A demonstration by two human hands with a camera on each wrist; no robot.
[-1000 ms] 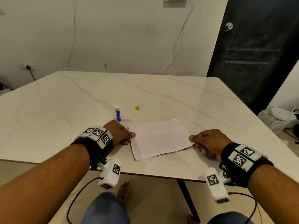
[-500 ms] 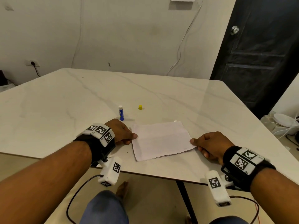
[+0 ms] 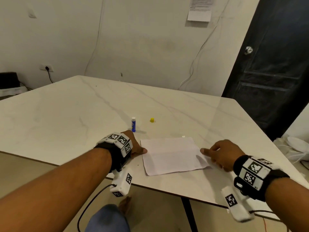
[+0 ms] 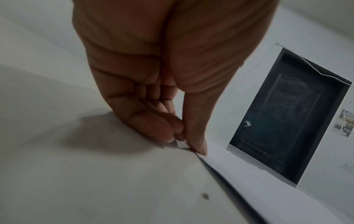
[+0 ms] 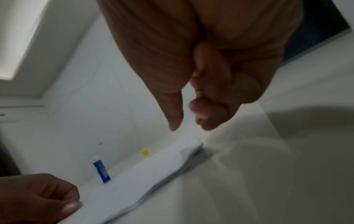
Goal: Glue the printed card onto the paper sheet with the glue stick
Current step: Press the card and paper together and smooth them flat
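A white paper sheet (image 3: 172,156) lies flat near the table's front edge; in the right wrist view the paper sheet (image 5: 134,186) shows layered edges, and I cannot tell a printed card apart. My left hand (image 3: 143,150) pinches the sheet's left edge; in the left wrist view the left hand (image 4: 184,141) has thumb and fingers closed on that edge of the paper sheet (image 4: 268,181). My right hand (image 3: 204,151) hovers just off the right edge, loosely curled and holding nothing (image 5: 189,127). A blue glue stick (image 3: 133,124) (image 5: 102,172) stands uncapped behind my left hand. Its yellow cap (image 3: 152,120) (image 5: 145,152) sits to its right.
The marble table (image 3: 66,114) stretches wide to the left and back. Its front edge (image 3: 167,190) runs close below the sheet. A dark door (image 3: 275,72) stands at the right, with cables and white items on the floor beside the table's right corner.
My right hand has let go of the sheet's right edge and lifted a little. My left hand stays on the left edge. The head view has tilted upward.
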